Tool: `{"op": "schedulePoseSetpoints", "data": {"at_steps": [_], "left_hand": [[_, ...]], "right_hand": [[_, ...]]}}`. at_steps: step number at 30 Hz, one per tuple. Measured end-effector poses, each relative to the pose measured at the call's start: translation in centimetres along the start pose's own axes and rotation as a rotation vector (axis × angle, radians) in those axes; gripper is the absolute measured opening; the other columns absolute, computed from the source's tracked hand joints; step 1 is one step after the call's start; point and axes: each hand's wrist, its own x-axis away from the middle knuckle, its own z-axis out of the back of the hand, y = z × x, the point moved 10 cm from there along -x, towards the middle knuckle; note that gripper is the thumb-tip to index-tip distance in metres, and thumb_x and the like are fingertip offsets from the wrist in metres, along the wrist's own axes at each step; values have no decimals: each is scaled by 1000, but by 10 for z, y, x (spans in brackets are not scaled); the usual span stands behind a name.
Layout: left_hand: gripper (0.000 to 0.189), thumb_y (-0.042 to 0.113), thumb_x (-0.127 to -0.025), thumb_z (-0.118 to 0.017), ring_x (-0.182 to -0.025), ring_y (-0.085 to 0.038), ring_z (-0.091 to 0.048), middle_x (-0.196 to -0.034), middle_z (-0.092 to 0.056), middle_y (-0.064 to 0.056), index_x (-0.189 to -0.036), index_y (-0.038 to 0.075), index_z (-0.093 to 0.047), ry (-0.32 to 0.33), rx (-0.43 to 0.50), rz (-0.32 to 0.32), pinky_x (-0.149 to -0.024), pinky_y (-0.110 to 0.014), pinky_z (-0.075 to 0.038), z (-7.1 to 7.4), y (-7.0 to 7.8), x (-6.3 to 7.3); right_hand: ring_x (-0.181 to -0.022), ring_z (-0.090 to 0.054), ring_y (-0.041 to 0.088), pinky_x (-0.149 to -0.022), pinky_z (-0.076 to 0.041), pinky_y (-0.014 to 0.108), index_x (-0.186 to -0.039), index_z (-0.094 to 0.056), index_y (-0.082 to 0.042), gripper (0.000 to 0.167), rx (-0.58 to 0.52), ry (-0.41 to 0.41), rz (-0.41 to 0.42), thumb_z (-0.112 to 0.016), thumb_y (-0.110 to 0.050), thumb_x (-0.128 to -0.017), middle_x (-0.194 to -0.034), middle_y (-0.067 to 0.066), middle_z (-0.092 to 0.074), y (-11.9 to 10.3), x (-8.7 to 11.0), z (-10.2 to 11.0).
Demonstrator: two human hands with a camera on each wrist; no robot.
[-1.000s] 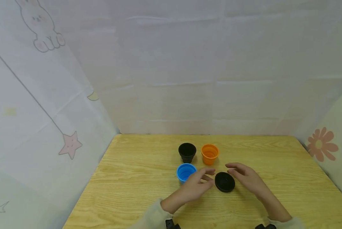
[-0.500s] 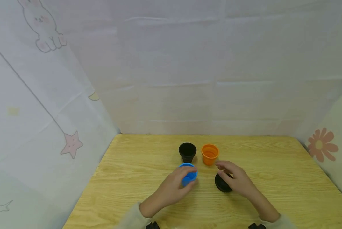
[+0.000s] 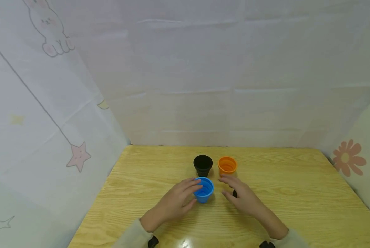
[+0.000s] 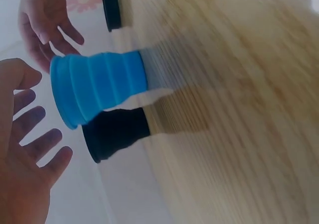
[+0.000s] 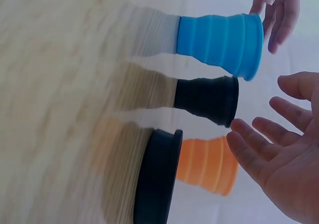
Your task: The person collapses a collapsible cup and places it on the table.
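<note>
A blue ribbed collapsible cup [image 3: 205, 193] stands upright on the table between the two hands. My left hand [image 3: 174, 201] is at its left side, fingers loosely spread near the rim; the left wrist view shows a gap between them and the cup [image 4: 99, 87]. To the cup's right, my right hand [image 3: 242, 198] holds nothing, its fingers apart and relaxed. Beneath that hand, mostly hidden in the head view, lies a flattened black collapsible cup [image 5: 158, 176]. Behind the blue cup stand a black cup [image 3: 202, 165] and an orange cup [image 3: 227, 164], both expanded.
The wooden table [image 3: 141, 172] reaches back to a pale fabric backdrop [image 3: 185, 103] with cartoon prints. Printed fabric also hangs at both sides. Dark straps [image 3: 153, 241] show at the wrists.
My left hand has moved left, passing over the blue cup to its left side. My right hand has moved left, over the flattened black cup. The cups stay almost where they were.
</note>
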Motion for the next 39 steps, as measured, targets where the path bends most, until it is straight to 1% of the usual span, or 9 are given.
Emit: {"op": "schedulePoseSetpoints", "data": {"at_steps": [5, 10, 17, 20, 24, 29, 33, 36, 39], "left_hand": [[60, 15, -89, -79, -140, -36, -47, -152, -51, -10, -144, 8, -56, 0, -5, -24, -110, -50, -45, -2, -9, 5], [62, 19, -91, -77, -143, -34, -43, -156, -46, -7, -147, 10, -53, -35, -28, 8, -111, -50, -44, -7, -17, 9], [63, 19, -92, -76, -146, -33, -39, -160, -40, -5, -149, 11, -50, -81, -4, 51, -112, -50, -43, -14, -22, 10], [63, 21, -94, -74, -147, -33, -37, -162, -36, -4, -151, 12, -48, -120, -14, 70, -114, -49, -41, -20, -26, 10], [64, 22, -96, -72, -148, -34, -36, -164, -31, -4, -153, 13, -45, -151, -32, 71, -115, -48, -40, -28, -28, 11], [64, 23, -95, -73, -147, -31, -37, -164, -32, -5, -152, 13, -47, -153, -62, 60, -114, -46, -41, -30, -26, 11], [61, 22, -96, -72, -145, -27, -41, -162, -35, -9, -151, 12, -48, -160, -52, 70, -113, -42, -43, -31, -25, 9], [58, 20, -97, -72, -141, -27, -46, -161, -36, -11, -149, 11, -50, -157, -13, 84, -109, -38, -47, -31, -24, 6], [54, 18, -96, -72, -137, -26, -52, -160, -37, -11, -146, 9, -53, -140, 16, 98, -104, -35, -51, -31, -25, 3]], "right_hand": [[-135, -52, 36, -101, -50, 55, -140, -59, -14, 46, 25, -47, -40, -72, -13, -95, -150, 11, -52, -1, -4, -10], [-139, -48, 36, -105, -46, 58, -144, -55, -16, 50, 41, -105, -52, -71, -18, -97, -155, 12, -46, -1, -5, -20], [-138, -48, 37, -104, -47, 57, -144, -55, -10, 53, 41, -129, 18, -73, -18, -95, -155, 13, -45, -11, -8, -27], [-139, -48, 35, -104, -48, 54, -144, -55, -10, 54, 53, -145, 35, -73, -20, -95, -156, 12, -44, -12, -10, -32], [-139, -48, 33, -104, -49, 52, -145, -55, -11, 54, 79, -171, 47, -73, -20, -95, -157, 12, -43, -12, -12, -38], [-137, -50, 33, -103, -50, 50, -141, -58, -10, 49, 113, -211, 72, -73, -17, -95, -156, 14, -44, -17, -13, -42], [-134, -53, 34, -101, -52, 49, -136, -62, -6, 44, 126, -230, 110, -74, -11, -94, -155, 18, -44, -22, -14, -43], [-130, -58, 33, -97, -55, 47, -131, -66, -6, 39, 123, -212, 108, -74, -7, -93, -152, 18, -48, -22, -15, -40], [-126, -61, 30, -96, -56, 44, -128, -68, -8, 36, 116, -187, 84, -73, -5, -92, -149, 15, -52, -19, -17, -39]]}}
